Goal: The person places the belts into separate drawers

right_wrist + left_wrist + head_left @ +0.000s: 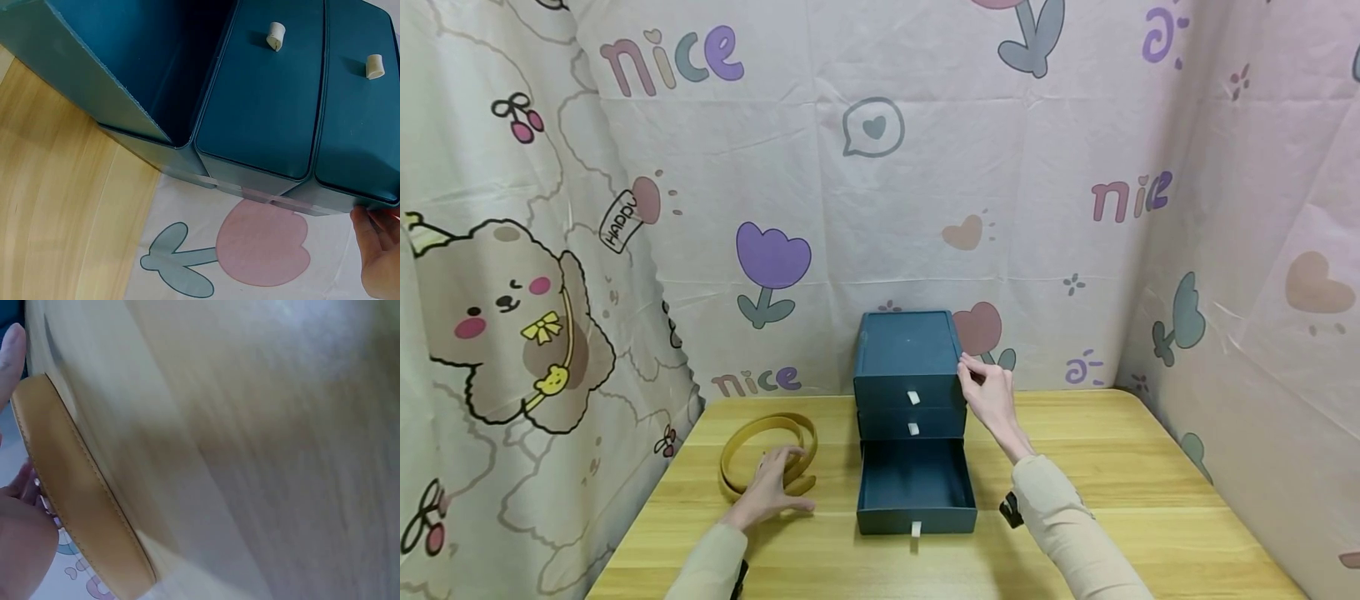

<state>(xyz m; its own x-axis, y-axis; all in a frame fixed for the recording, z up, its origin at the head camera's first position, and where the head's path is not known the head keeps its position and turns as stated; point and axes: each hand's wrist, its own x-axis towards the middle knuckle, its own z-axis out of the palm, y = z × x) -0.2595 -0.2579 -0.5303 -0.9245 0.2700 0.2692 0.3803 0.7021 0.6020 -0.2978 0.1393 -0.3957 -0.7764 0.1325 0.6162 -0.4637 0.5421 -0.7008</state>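
A yellow-brown leather belt (805,425) lies loosely coiled on the left of the table, its stitched edge showing in the left wrist view. My left hand (769,487) hovers over the coil, fingers bent loosely above it and thumb spread apart from it. To the right stands a dark blue drawer box (910,346) with small white pull tabs. Its bottom drawer (916,521) is pulled out and has nothing inside; the two upper drawers are closed. My right hand (988,392) rests its fingertips against the box's upper right side.
The wooden table (1097,450) has rounded back corners. A printed cloth (880,200) hangs behind it and along both sides. The pulled-out drawer juts forward between my forearms.
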